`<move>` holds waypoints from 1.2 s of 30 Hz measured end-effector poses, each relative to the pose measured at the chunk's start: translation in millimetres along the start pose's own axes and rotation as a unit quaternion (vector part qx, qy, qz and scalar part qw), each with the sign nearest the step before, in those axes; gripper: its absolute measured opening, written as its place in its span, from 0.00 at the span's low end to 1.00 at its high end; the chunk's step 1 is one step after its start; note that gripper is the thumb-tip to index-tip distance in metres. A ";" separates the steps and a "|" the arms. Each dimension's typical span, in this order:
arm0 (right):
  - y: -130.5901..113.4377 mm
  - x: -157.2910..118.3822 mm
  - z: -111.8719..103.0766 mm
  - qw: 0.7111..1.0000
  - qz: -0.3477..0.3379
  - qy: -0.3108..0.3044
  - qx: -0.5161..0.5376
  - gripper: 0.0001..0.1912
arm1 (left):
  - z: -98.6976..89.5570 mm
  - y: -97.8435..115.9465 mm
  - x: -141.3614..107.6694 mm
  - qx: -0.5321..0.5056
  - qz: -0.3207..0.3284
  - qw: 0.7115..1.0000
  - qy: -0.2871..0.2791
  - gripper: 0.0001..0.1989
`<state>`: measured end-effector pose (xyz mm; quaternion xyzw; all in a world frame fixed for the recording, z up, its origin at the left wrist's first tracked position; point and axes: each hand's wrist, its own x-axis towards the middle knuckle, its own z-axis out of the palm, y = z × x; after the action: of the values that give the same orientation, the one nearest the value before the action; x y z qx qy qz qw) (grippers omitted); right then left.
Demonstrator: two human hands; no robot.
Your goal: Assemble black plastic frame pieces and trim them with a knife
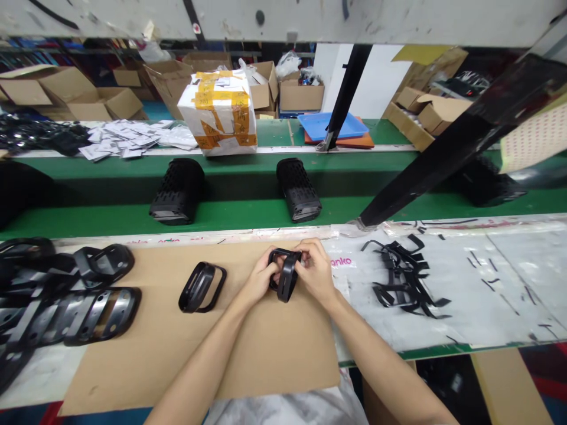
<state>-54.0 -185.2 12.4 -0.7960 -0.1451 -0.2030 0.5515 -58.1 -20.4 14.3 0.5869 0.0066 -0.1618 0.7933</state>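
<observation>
- Out at nine o'clock, piled frames [100,316] are gathered at the table's edge; no lettering can be made out on them.
- Nearer in, also at nine o'clock, a loose frame [199,289] is laid on the cardboard sheet [155,354], its long axis seemingly pointed from one to seven; it is passed closest by the left hand.
- At eleven, beyond the green belt, a taped box [190,109] is seen; its orange tape is marked with handwritten characters, too small to be read surely.
- And here, the left hand [260,278]: the left side of the held frame [287,277] is pinched between thumb and fingers.
- Dead centre, that frame is held up, its near band tilted from about one to seven.
- By the right hand [316,268], its right edge is pinched; whether a strip is also held cannot be told.
- Just past it, at three, pink lettering [341,261] is shown, "anko" or "onko", partly hidden.
- Farther out at three, black strips [396,262] are heaped, nearer the right hand.
</observation>
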 end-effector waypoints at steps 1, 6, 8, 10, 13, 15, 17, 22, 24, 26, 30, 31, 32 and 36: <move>-0.5 -0.2 0.1 1.000 -0.003 -0.007 -0.004 0.07 | 1.2 -1.2 0.4 -0.010 -0.002 1.000 0.003 0.06; 0.2 -1.4 0.6 1.000 -0.016 -0.007 -0.015 0.07 | 2.7 -5.2 2.0 -0.039 -0.006 0.999 -0.002 0.07; 1.6 -1.1 0.9 1.000 -0.021 -0.007 -0.022 0.07 | 2.3 -4.0 2.0 -0.046 -0.011 0.999 -0.015 0.09; 3.8 -0.5 1.3 0.999 -0.019 -0.026 -0.019 0.06 | 2.0 -2.4 1.9 -0.062 -0.020 0.997 -0.030 0.11; 7.6 0.1 2.1 0.997 -0.012 -0.072 0.001 0.08 | 1.4 -1.3 2.7 -0.103 -0.035 0.994 -0.031 0.18; 9.4 -0.2 2.4 0.996 -0.008 -0.088 0.004 0.09 | 0.0 -1.7 4.1 -0.126 -0.049 0.991 -0.006 0.23; 10.1 -1.1 2.3 0.996 -0.002 -0.093 0.004 0.11 | -2.4 -2.0 5.9 -0.137 -0.065 0.988 0.010 0.25; 8.7 -3.8 0.8 0.993 0.001 -0.117 0.010 0.18 | -8.5 -0.9 7.1 -0.135 -0.072 0.988 -0.029 0.24; 8.0 -4.0 0.1 0.991 0.001 -0.134 0.011 0.20 | -9.1 -1.1 6.2 -0.125 -0.065 0.990 -0.029 0.24; 7.7 -3.6 -0.4 0.989 0.002 -0.150 0.011 0.20 | -8.8 -2.0 5.4 -0.115 -0.055 0.992 -0.021 0.24; 8.9 -2.9 -0.5 0.986 0.007 -0.164 0.022 0.21 | -6.4 -2.7 4.8 -0.110 -0.038 0.993 -0.030 0.23; 9.4 -3.0 -0.4 0.986 0.011 -0.164 0.025 0.21 | -5.7 -2.2 4.6 -0.111 -0.036 0.992 -0.039 0.24; 9.9 -3.2 -0.4 0.986 0.017 -0.162 0.028 0.21 | -4.9 -1.5 4.4 -0.112 -0.036 0.992 -0.048 0.24; 10.8 -3.9 -0.3 0.987 0.036 -0.155 0.033 0.21 | -3.6 -0.3 3.8 -0.120 -0.044 0.990 -0.053 0.23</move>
<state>-52.5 -189.3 1.8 -0.8043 -0.2065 -0.0518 0.5548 -53.9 -18.0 12.2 0.4771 0.0097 -0.2251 0.8495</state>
